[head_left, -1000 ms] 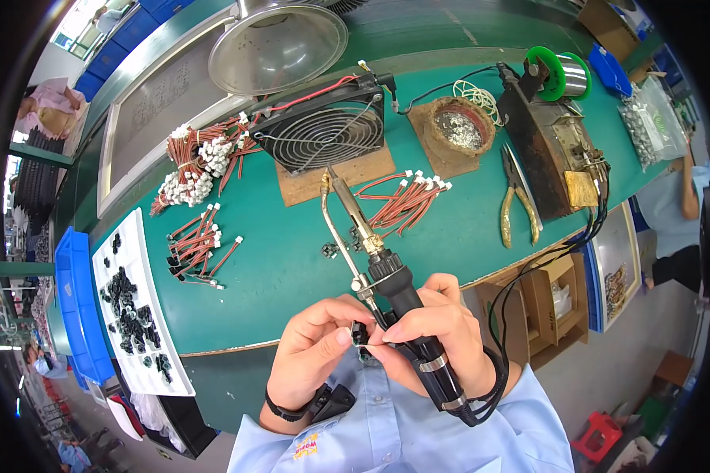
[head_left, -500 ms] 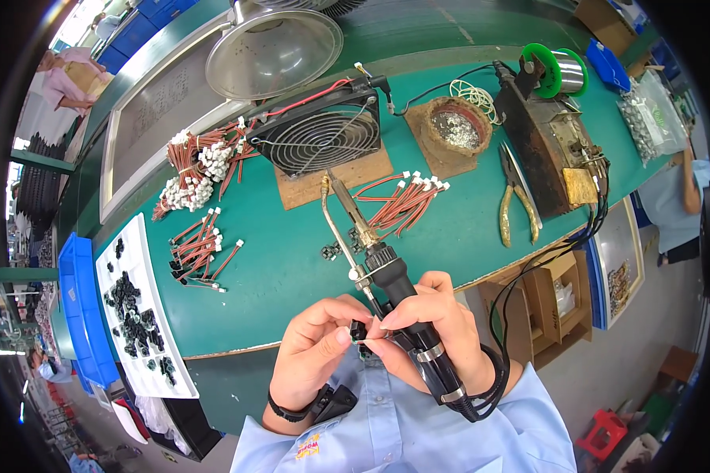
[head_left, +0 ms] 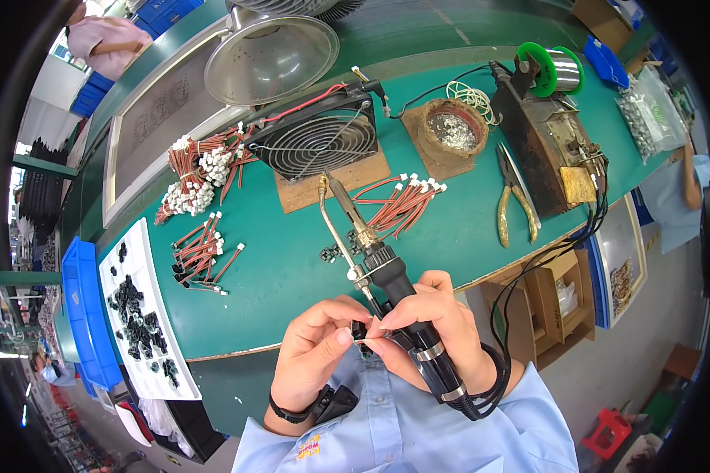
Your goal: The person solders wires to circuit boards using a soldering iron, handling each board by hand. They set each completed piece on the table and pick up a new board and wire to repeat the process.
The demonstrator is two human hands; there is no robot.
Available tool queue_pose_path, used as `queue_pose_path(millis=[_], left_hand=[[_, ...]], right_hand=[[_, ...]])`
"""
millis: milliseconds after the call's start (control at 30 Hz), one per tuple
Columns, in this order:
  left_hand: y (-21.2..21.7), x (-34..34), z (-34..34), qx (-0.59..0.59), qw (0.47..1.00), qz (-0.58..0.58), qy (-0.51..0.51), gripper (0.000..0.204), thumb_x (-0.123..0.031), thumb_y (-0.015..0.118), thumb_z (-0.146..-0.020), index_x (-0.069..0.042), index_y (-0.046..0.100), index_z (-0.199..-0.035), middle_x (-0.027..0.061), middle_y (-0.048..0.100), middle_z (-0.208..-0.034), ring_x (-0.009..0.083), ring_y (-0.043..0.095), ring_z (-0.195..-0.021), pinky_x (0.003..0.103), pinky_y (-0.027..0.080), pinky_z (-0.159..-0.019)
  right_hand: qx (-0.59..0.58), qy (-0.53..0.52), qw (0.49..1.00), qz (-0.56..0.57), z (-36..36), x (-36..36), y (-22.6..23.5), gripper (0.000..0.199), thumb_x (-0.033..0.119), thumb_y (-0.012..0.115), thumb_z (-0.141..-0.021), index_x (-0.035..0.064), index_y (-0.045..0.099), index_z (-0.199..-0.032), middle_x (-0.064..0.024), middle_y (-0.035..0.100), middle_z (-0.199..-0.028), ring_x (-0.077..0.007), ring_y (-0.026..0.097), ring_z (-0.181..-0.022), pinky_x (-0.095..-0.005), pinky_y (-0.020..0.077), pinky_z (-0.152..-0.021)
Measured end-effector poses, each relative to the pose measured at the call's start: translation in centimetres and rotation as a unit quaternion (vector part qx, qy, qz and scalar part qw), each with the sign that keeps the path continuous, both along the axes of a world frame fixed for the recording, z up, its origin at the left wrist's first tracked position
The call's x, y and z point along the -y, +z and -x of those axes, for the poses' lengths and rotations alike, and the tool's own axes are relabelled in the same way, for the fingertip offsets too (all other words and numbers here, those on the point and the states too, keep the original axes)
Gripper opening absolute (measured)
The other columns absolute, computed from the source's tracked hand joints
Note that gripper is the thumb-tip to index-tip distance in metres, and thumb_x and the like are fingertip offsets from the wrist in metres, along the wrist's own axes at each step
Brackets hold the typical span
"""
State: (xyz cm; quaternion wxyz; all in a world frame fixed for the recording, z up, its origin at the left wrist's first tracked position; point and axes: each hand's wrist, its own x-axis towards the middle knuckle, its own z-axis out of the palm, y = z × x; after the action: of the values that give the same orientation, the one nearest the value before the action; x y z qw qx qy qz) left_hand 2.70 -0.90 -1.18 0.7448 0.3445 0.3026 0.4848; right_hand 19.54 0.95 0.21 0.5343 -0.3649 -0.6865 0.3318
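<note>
Close to my shirt front, my left hand [head_left: 309, 351] pinches a small black plastic part [head_left: 359, 329] between thumb and fingertips. My right hand [head_left: 446, 327] is wrapped round the black handle of a soldering iron [head_left: 388, 272] with a metal solder-feed tube alongside. The iron's tip points away, toward the fan. The thumb and forefinger of my right hand also meet at the black part, touching it or something thin on it; the detail is too small to make out. Red-brown wire leads with white connectors [head_left: 406, 206] lie beyond the iron, and another group [head_left: 205, 252] lies to the left.
A white tray [head_left: 162, 319] of black parts stands left, beside a blue bin [head_left: 87, 311]. Behind are a black fan [head_left: 319, 142], bundled leads [head_left: 193, 177] and a round solder-scrap dish [head_left: 454, 130]. Pliers [head_left: 513, 197], a soldering station [head_left: 548, 142] and a solder reel [head_left: 556, 71] are right.
My hands keep the same hold and place, and the view shifts slightly. At the upper left, a person in pink has moved up and to the right.
</note>
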Motion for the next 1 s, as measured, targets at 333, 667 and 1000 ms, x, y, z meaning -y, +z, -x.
queue_pose_path(millis=[333, 667, 1000], left_hand=[[-0.06, -0.16, -0.14, 0.003, 1.000, -0.011, -0.006, 0.022, -0.013, 0.053, -0.090, 0.004, 0.054, -0.104, 0.0122, 0.055, -0.103, 0.0191, 0.053, -0.097, 0.031, 0.039, -0.086], [-0.18, -0.09, -0.09, 0.004, 1.000, -0.004, -0.006, 0.021, -0.012, 0.053, -0.090, 0.003, 0.054, -0.104, 0.0121, 0.055, -0.102, 0.0187, 0.053, -0.096, 0.031, 0.039, -0.085], [-0.28, 0.01, 0.21, 0.019, 1.000, 0.003, -0.017, 0.019, -0.008, 0.051, -0.090, 0.003, 0.054, -0.105, 0.0111, 0.055, -0.101, 0.0178, 0.053, -0.094, 0.030, 0.040, -0.084]], right_hand=[[0.001, 0.003, 1.000, -0.008, -0.17, -0.12, 0.09, 0.042, -0.001, 0.076, -0.065, 0.0118, 0.049, -0.096, 0.0010, 0.064, -0.077, -0.0135, 0.059, -0.061, -0.0308, 0.0331, -0.071], [-0.009, -0.005, 1.000, -0.012, -0.01, -0.05, -0.20, 0.041, -0.003, 0.073, -0.065, 0.0113, 0.051, -0.096, 0.0021, 0.062, -0.082, -0.0144, 0.056, -0.061, -0.0301, 0.0328, -0.068], [0.025, 0.032, 0.999, -0.007, -0.48, -0.20, -0.24, 0.043, 0.000, 0.077, -0.066, 0.0138, 0.048, -0.095, 0.0020, 0.064, -0.075, -0.0140, 0.060, -0.064, -0.0305, 0.0334, -0.069]])
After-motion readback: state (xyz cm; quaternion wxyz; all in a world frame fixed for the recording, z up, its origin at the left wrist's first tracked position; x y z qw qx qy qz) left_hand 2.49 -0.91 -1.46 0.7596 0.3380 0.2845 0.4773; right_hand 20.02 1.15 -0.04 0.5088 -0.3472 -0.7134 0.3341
